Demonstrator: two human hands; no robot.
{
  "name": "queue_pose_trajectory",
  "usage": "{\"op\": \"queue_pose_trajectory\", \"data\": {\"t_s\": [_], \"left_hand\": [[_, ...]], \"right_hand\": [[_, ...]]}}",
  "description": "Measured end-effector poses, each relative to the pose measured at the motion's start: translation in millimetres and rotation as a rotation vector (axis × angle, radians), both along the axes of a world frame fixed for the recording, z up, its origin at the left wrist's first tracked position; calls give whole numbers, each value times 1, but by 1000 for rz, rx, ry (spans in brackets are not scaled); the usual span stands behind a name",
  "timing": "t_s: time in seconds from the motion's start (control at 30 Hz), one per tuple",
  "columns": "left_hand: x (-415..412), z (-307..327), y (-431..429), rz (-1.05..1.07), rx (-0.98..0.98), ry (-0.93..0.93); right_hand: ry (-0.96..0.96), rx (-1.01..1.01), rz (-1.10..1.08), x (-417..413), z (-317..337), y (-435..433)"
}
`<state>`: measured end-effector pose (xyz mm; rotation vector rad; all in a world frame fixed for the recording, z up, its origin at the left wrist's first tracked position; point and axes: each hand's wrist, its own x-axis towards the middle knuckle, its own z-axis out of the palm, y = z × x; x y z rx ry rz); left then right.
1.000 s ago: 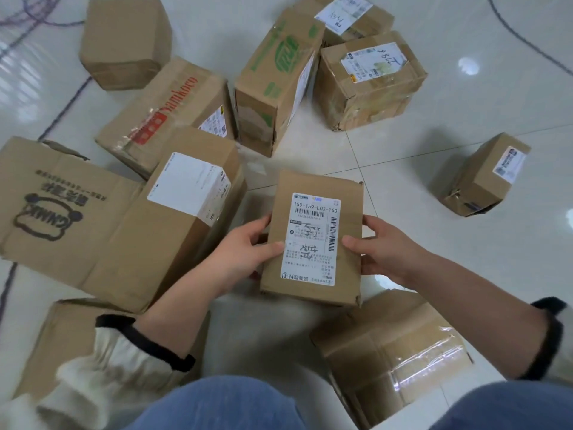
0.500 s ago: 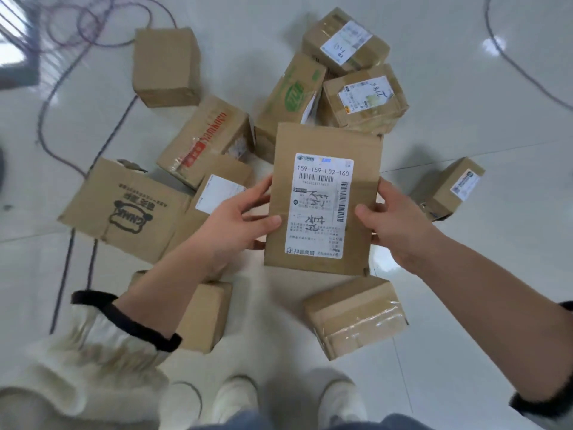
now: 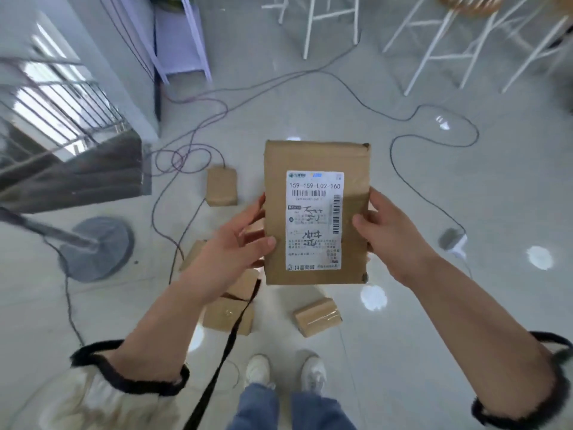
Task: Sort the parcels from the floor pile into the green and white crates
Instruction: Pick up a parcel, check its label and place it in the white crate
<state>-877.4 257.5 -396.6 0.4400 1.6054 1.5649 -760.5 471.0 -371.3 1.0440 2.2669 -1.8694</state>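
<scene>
I hold a flat brown cardboard parcel point(image 3: 316, 156) upright in front of me, its white shipping label facing me. My left hand point(image 3: 235, 243) grips its left edge, thumb on the front. My right hand point(image 3: 381, 228) grips its right edge the same way. Far below on the floor lie other parcels: a small box point(image 3: 221, 186) at the back, a taped box point(image 3: 317, 316) near my feet, and another box point(image 3: 228, 316) partly behind my left arm. No green or white crate is in view.
Dark cables point(image 3: 192, 144) loop across the glossy tiled floor point(image 3: 434, 305). A round grey stand base point(image 3: 99, 246) sits at the left. White stool legs point(image 3: 328, 23) stand at the back, a purple shelf point(image 3: 176, 41) at the back left. A white adapter point(image 3: 452, 240) lies right.
I have stood up; the floor pile now lies far below and mostly hidden behind the parcel. The parcel rose with both hands still on it. The view tilted up toward the room.
</scene>
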Motion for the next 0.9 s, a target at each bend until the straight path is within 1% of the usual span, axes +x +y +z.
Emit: {"op": "queue_pose_trajectory", "data": {"t_s": [0.13,0.3,0.43,0.7,0.8,0.9], "left_hand": [[16,86,-17,-12,-21,68],[27,152,-20,88,-13,170],[33,183,-14,76,41,199],[43,218,11,39,71,307],[45,227,29,28,108,310],[47,239,52,-37,139,340]], "right_hand": [[101,37,-20,16,80,-22],[232,85,-34,27,137,-36],[292,123,-37,32,165,-28],[406,84,-72,55,201,-7],[433,81,-120,69,211,5],[446,109,-240,87,220,16]]}}
